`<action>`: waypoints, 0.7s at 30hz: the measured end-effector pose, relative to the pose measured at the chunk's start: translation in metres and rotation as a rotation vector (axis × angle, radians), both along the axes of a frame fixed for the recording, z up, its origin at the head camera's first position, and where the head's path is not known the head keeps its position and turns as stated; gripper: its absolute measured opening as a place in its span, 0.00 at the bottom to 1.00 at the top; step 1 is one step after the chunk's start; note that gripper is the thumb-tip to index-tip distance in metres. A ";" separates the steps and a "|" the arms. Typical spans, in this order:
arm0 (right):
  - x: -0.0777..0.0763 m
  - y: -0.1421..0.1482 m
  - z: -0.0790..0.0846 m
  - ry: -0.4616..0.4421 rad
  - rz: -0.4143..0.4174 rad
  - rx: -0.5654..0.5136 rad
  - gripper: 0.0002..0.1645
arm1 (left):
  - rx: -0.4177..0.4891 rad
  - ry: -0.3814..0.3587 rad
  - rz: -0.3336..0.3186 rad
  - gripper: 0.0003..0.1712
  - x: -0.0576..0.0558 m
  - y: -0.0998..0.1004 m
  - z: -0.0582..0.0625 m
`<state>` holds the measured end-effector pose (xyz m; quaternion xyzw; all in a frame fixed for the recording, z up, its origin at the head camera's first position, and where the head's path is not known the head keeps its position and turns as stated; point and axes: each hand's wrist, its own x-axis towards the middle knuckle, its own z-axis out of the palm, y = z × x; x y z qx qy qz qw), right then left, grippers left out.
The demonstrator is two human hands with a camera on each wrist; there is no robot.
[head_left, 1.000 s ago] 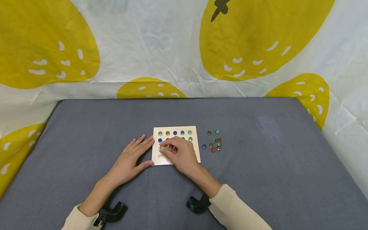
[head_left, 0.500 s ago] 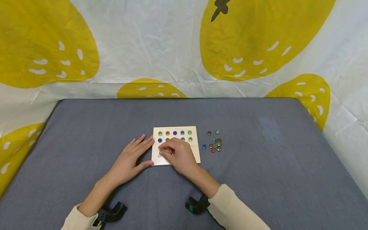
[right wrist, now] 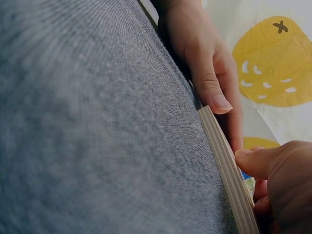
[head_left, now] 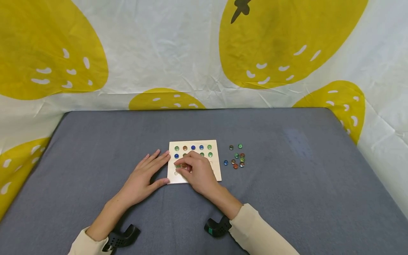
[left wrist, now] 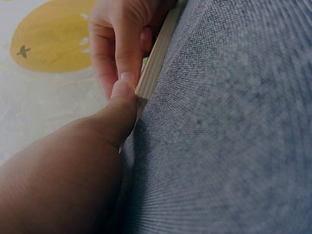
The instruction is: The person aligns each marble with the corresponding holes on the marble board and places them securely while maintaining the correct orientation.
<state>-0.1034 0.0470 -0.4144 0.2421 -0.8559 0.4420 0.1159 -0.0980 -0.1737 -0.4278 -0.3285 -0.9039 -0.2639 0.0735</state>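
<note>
A pale wooden board (head_left: 194, 141) with rows of round hollows lies on the grey cloth. Green, blue and brown glass marbles sit in its two far rows, some hidden behind my right hand. My left hand (head_left: 141, 180) rests with straight, spread fingers at the board's left edge, thumb at the near corner. Over the board, my right hand (head_left: 200, 173) has thumb and index finger at a green marble (head_left: 177, 166) at the left end of the third row, pinching it. In the right wrist view, the right thumb (right wrist: 256, 162) is just above the board's layered edge (right wrist: 226, 170).
Several loose marbles (head_left: 242, 160) in green, brown and blue lie on the cloth right of the board. The grey table (head_left: 287, 198) meets a white curtain (head_left: 165, 46) with yellow fruit shapes. Both wrists carry black camera mounts (head_left: 218, 226).
My right hand stays at the same spot, its fingertips shifting slightly over the green marble. My left hand keeps its place, and the loose marbles have not moved.
</note>
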 end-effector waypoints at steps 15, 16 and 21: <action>-0.002 0.000 0.000 0.017 0.007 -0.004 0.07 | 0.003 0.001 0.002 0.41 0.000 0.001 0.001; -0.002 0.000 0.000 0.016 0.008 -0.002 0.07 | 0.004 0.000 0.002 0.41 0.000 0.001 0.001; -0.002 0.000 -0.001 0.010 0.016 -0.001 0.08 | 0.004 -0.002 0.003 0.40 0.000 0.001 0.001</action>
